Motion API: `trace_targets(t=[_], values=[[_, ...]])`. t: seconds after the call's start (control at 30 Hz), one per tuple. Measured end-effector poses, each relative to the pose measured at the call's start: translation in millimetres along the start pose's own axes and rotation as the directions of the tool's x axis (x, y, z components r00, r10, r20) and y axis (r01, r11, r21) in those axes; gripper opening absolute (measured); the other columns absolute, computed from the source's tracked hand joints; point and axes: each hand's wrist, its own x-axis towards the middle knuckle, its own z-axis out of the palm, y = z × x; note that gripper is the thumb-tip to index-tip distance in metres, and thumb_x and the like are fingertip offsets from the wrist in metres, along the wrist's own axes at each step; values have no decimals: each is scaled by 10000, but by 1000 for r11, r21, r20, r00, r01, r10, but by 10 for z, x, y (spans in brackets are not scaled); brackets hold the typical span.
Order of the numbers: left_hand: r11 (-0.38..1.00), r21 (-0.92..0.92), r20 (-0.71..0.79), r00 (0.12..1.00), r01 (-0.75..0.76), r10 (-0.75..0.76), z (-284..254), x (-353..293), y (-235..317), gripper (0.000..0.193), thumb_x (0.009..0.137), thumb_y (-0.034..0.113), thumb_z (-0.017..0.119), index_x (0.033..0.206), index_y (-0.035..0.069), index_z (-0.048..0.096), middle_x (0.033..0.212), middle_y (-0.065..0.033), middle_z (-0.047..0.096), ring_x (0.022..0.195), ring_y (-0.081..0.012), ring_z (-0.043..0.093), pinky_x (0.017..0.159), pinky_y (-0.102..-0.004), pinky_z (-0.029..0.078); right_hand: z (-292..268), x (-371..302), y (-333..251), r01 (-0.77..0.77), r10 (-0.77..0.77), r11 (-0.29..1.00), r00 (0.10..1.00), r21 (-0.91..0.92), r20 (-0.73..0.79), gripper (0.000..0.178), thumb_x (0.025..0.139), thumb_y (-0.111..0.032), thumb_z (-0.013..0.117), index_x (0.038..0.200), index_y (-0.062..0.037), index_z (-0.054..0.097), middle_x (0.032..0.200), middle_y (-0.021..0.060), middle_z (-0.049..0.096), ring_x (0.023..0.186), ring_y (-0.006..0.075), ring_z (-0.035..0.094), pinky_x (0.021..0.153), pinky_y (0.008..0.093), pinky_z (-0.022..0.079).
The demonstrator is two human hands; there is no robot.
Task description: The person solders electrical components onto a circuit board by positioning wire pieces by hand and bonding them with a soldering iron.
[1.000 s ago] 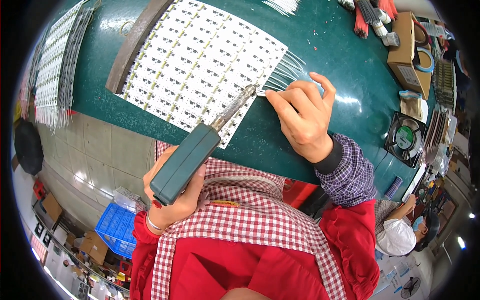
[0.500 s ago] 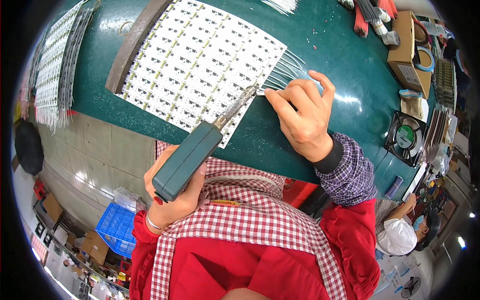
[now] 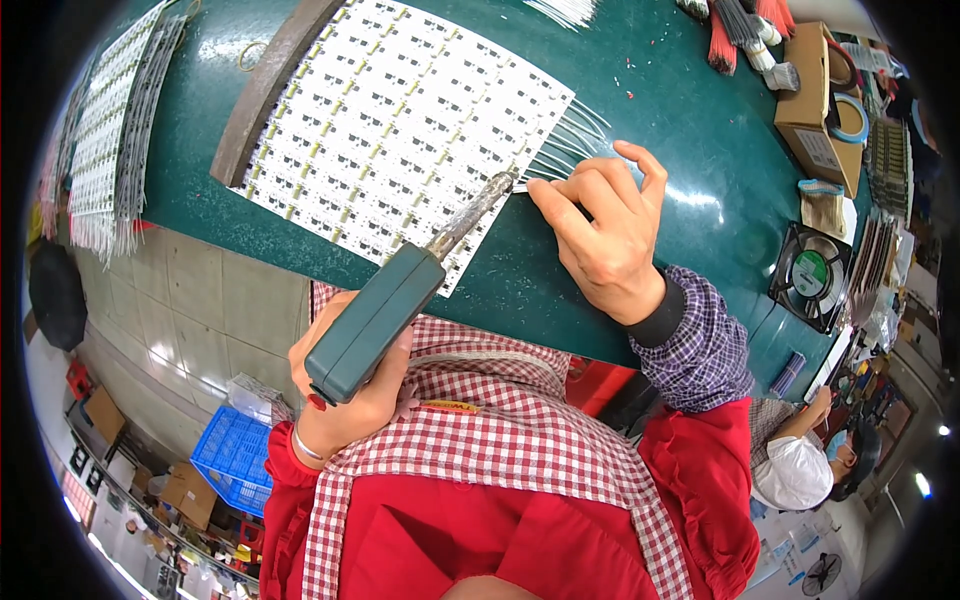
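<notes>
Two hands: left hand (image 3: 350, 414) wrapped closed around a soldering iron (image 3: 376, 320); right hand (image 3: 608, 242) half curled, fingertips at the pale wires (image 3: 578, 128), its pinch partly hidden.
Iron tip (image 3: 508, 180): at the sheet's right edge, just beside those fingertips.
Circuit sheet (image 3: 400, 130): flat on the green table (image 3: 700, 260), wires jutting rightward.
Dark bar (image 3: 262, 105): along the sheet's left edge.
Far right: fan (image 3: 826, 300), cardboard box (image 3: 808, 115).
</notes>
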Motion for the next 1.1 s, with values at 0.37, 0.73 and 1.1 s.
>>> trace_targets(t=[0.37,0.73,1.1], values=[[991,-82,-26,994,107,-109,40,-118,-75,214,759,-16,762,968,-47,729,903,-171,697,727,-294,687,658,-349,556,-37,5,-6,-26,25,999,999,18,46,244,716,-19,738,939,-118,746,787,-31,603,807,169,598,998,494,411],[989,96,-1,994,-109,110,5,28,7,190,752,-40,761,937,-56,724,886,-167,695,728,-294,686,652,-354,562,14,-10,16,7,-7,1000,1000,16,0,197,745,-85,720,937,-120,690,757,-32,558,802,158,603,999,503,401],[999,40,7,1000,26,-26,-30,-86,-12,236,792,-4,765,1020,-54,731,959,-184,712,779,-295,711,703,-346,567,26,-19,17,6,-6,1000,1000,6,3,188,750,-85,716,933,-115,689,766,-28,559,802,159,602,997,503,404]])
